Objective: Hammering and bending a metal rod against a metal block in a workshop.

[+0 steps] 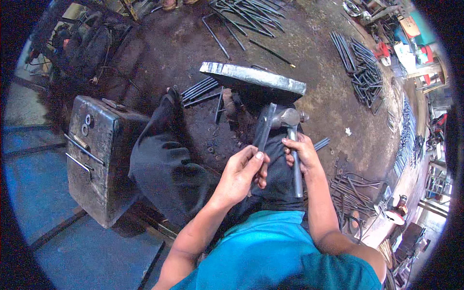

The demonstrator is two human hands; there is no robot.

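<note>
My left hand (244, 171) is closed around the lower part of a dark grey metal bar (266, 126), which points up and away from me. In my right hand (302, 153) is a ball-peen hammer (288, 117), gripped by its grey metal handle with the head up. The bar's upper end lies close beside the hammer head; I cannot tell whether they touch. Just beyond both hands stands a thick metal block (253, 79) with a bright, worn edge.
At left, a scuffed metal box (92, 164) bears nuts and thin rods. Bent rods (246, 19) lie on the far floor, with another heap (365, 72) at right. Beside my right arm are more dark rods (355, 188). A cluttered bench (415, 72) runs along the right.
</note>
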